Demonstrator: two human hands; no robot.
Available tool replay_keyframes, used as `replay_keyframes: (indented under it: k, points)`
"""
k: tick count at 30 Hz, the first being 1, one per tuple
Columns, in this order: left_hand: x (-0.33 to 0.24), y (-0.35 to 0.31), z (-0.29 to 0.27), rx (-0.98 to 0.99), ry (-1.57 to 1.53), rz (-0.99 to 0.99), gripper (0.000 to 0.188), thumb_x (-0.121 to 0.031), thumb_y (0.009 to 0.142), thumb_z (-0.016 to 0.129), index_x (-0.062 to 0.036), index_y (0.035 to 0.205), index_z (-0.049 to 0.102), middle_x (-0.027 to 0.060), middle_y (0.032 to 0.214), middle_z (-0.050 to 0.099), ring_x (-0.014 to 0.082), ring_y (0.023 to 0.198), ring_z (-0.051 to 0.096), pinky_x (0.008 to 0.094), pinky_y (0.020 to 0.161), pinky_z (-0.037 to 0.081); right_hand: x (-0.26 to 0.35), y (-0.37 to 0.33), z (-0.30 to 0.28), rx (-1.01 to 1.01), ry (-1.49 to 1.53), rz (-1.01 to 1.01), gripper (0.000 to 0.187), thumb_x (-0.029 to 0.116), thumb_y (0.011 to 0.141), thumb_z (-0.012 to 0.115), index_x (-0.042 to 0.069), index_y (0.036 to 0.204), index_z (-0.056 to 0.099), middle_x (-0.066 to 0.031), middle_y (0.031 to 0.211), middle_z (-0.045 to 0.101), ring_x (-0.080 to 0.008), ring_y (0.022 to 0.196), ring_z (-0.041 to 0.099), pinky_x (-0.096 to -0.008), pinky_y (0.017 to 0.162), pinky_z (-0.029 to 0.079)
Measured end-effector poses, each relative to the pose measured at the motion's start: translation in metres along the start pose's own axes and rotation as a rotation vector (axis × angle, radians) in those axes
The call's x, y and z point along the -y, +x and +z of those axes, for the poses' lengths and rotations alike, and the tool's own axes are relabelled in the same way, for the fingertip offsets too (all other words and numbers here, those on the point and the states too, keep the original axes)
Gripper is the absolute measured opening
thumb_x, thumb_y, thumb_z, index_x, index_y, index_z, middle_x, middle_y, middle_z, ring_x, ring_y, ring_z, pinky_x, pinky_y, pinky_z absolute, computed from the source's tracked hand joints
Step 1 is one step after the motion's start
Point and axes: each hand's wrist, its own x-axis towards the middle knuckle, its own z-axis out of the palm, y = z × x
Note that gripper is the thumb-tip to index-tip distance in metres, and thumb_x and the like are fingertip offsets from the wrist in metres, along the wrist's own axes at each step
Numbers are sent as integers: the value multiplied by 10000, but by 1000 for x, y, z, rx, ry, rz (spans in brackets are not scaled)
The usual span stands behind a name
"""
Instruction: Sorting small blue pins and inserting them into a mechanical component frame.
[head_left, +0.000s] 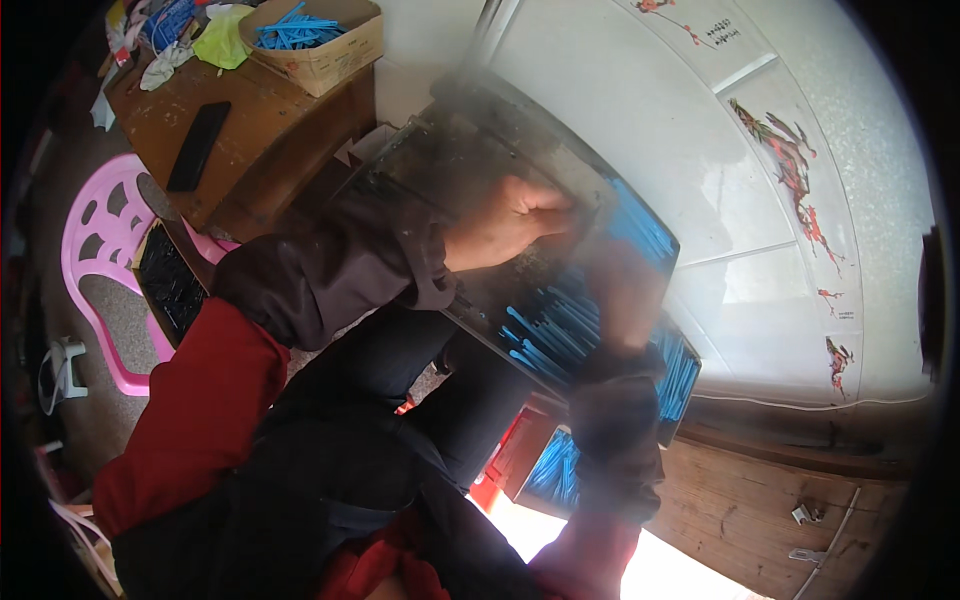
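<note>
My left hand [510,222] reaches over a dark, worn work surface [470,150], its fingers curled closed at the tips. Whatever is between them, if anything, is too blurred to make out. To its right my right hand [628,298] is smeared by motion above a spread of thin blue sticks [550,325], so its fingers cannot be read. These sticks lie roughly side by side on the near part of the surface. Beyond the right hand, another bundle of blue sticks [640,225] lies along the far edge, and more blue sticks [678,375] are at the right end.
A cardboard box [340,60] of blue sticks and a black flat object [200,145] rest on a brown wooden table [270,110]. A pink plastic chair [75,250] carries a box of black pieces [170,285]. Below right, another box [530,475] holds blue sticks. White tiled wall [640,90] rises behind.
</note>
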Motion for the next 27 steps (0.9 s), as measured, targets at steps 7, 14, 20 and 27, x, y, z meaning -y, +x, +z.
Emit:
replay_keyframes:
  k: [7, 14, 20, 27]
  points:
    - [13, -2, -9, 111, 64, -51, 149, -13, 868, 600, 42, 1002, 637, 50, 870, 674, 72, 849, 595, 245, 764, 484, -2, 19, -11, 154, -239, -231, 32, -35, 784, 637, -57, 791, 614, -45, 687, 528, -111, 641, 488, -249, 572, 387]
    - [-13, -42, 1, 420, 275, -180, 833, -332, 853, 617, 98, 1415, 177, 296, 1469, 218, 342, 1392, 210, 358, 1131, 193, -49, -15, -57, 386, -561, -132, 453, 222, 776, 726, -22, 1132, 588, -188, 1105, 586, -327, 987, 590, -403, 830, 465]
    - [-30, -60, 44, 390, 302, -235, 758, -291, 877, 583, 92, 1407, 199, 296, 1484, 141, 375, 1405, 122, 389, 1135, 144, 5, -62, -40, 492, -801, -210, 1011, 545, 683, 725, -12, 1406, 290, -247, 1402, 351, -409, 1306, 332, -541, 1053, 232]
    - [-18, -49, 42, 208, 173, -275, 703, -246, 858, 609, 49, 1397, 269, 257, 1446, 290, 336, 1359, 278, 387, 1105, 238, 4, -56, -45, 639, -947, -173, 1012, 513, 678, 733, -44, 1393, 282, -252, 1414, 324, -399, 1308, 326, -526, 1039, 268]
